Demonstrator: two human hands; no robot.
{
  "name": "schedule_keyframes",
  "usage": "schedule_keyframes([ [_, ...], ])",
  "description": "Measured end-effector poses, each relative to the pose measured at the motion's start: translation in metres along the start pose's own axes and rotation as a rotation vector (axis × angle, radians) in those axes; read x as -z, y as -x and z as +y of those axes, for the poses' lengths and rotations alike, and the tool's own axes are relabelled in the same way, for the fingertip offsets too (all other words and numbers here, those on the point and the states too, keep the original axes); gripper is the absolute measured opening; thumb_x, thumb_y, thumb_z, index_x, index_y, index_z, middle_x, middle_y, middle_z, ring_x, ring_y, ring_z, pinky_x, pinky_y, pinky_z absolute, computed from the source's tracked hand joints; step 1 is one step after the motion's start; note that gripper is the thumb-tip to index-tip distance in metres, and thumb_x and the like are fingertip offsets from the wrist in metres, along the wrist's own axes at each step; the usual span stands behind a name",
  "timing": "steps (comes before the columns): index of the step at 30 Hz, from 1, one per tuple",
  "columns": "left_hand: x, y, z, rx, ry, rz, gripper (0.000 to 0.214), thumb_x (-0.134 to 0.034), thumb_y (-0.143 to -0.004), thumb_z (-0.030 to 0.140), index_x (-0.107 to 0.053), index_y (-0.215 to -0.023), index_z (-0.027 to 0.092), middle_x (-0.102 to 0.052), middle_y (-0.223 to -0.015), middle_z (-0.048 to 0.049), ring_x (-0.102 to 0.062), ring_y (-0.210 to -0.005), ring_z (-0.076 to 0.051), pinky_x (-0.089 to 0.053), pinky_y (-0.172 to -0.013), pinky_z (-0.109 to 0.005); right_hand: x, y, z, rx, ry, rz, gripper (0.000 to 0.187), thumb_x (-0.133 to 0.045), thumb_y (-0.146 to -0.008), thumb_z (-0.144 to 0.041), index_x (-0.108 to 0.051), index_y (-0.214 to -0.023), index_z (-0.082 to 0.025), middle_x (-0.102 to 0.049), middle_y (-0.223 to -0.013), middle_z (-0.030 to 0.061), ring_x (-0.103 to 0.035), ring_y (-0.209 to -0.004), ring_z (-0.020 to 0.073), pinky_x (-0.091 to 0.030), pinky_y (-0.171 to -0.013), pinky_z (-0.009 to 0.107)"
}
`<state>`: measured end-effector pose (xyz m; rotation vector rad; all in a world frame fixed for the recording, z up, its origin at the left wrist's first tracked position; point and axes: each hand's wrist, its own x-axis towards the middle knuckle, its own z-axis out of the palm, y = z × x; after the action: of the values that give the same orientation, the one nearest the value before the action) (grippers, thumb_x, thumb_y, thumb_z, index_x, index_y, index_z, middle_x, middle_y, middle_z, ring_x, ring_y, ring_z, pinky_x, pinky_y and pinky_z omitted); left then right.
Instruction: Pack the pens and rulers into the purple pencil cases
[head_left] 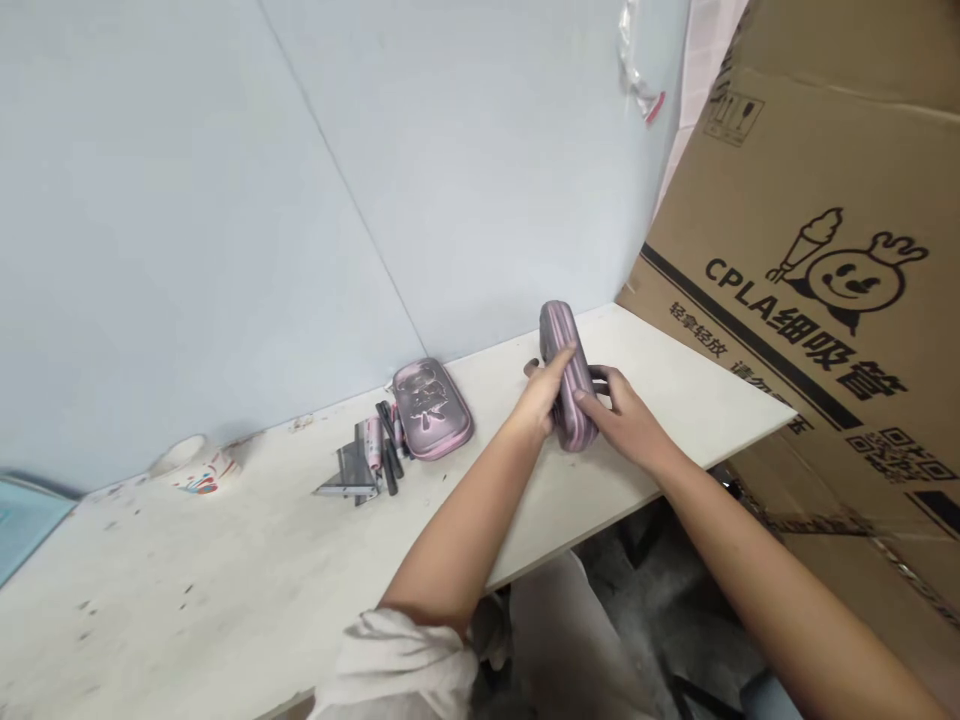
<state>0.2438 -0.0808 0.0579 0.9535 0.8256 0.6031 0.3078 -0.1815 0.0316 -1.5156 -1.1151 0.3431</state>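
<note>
A grey pencil case (568, 380) with pink zipper trim is held on its edge above the white table, its zipped side turned toward me. My left hand (546, 392) grips it from the left, thumb along the zipper side. From the right, my right hand (619, 412) holds the same case, thumb near its lower part and fingers behind. To the left, a second grey and pink pencil case (433, 410) with an embossed figure lies flat. Beside that one are several pens (390, 450), a pink-and-white tube (373, 443) and a clear set square (351, 475).
A paper cup (196, 466) lies tipped over at the left of the white table (247, 590). A large cardboard box (825, 300) leans at the right. The pale wall (262, 220) borders the table's back edge. A light-blue object (30, 520) sits at far left.
</note>
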Motion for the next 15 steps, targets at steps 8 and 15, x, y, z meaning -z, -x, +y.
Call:
schedule_keyframes([
  [8, 0.018, -0.02, 0.003, 0.109, -0.025, -0.15, 0.041, -0.049, -0.079, 0.049, -0.056, -0.1, 0.015, -0.066, -0.097, -0.0123, -0.063, -0.093, -0.024, -0.05, -0.083, -0.036, 0.035, -0.004, 0.049, -0.272, -0.039, 0.022, 0.046, -0.036, -0.085, -0.043, -0.052, -0.119, -0.016, -0.054, -0.126, 0.0089, -0.047, -0.119, 0.0204, -0.03, -0.104, 0.036],
  [15, 0.041, -0.032, 0.004, -0.396, -0.83, 0.123, 0.062, -0.059, -0.073, 0.037, -0.041, -0.128, 0.014, -0.035, -0.141, -0.0167, -0.025, -0.134, -0.029, -0.02, -0.11, -0.042, 0.051, -0.001, 0.081, -0.342, -0.092, 0.033, 0.046, -0.041, -0.082, -0.037, -0.051, -0.121, -0.016, -0.053, -0.128, 0.0084, -0.047, -0.119, 0.0206, -0.029, -0.104, 0.036],
])
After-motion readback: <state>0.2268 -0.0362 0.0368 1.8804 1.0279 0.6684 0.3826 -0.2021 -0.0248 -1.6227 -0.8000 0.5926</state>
